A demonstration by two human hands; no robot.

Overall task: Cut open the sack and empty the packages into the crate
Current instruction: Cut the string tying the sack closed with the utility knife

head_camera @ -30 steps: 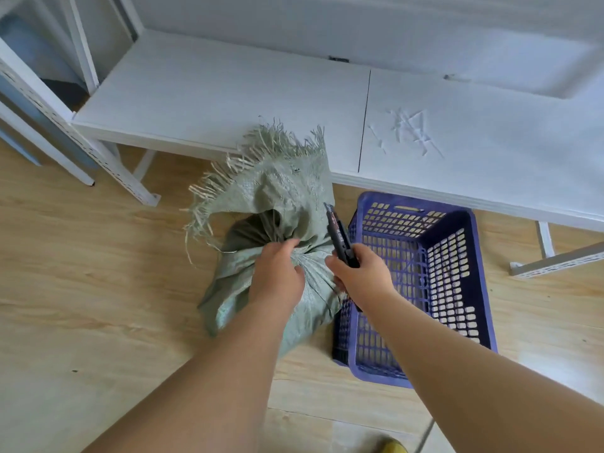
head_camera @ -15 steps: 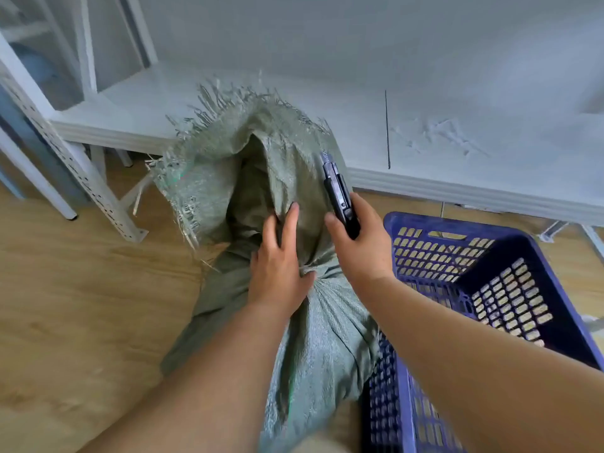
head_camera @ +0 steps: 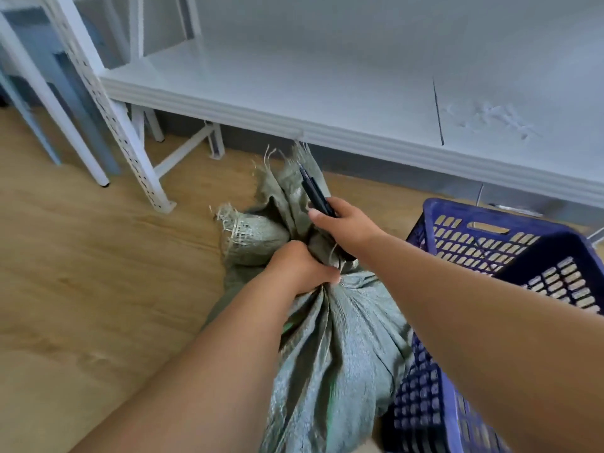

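Observation:
A grey-green woven sack (head_camera: pixel 343 348) stands on the wooden floor, its frayed top bunched and folded over toward the shelf. My left hand (head_camera: pixel 299 268) grips the gathered neck of the sack. My right hand (head_camera: pixel 346 225) holds a black utility knife (head_camera: pixel 313 191) just above the neck, its tip pointing up and away against the loose top fabric. Touching the sack on its right is a blue perforated plastic crate (head_camera: pixel 490 230). No packages show; the sack hides its contents.
A low white shelf board (head_camera: pixel 327 93) runs across the back, close above the sack's top. White perforated shelf uprights (head_camera: pixel 111 112) and legs stand at the left. Wooden floor (head_camera: pixel 98 273) spreads out to the left of the sack.
The sack's open top has dropped from held high to bunched low. My left hand went from flat on the fabric to clenched around the neck. The view has moved closer and lower.

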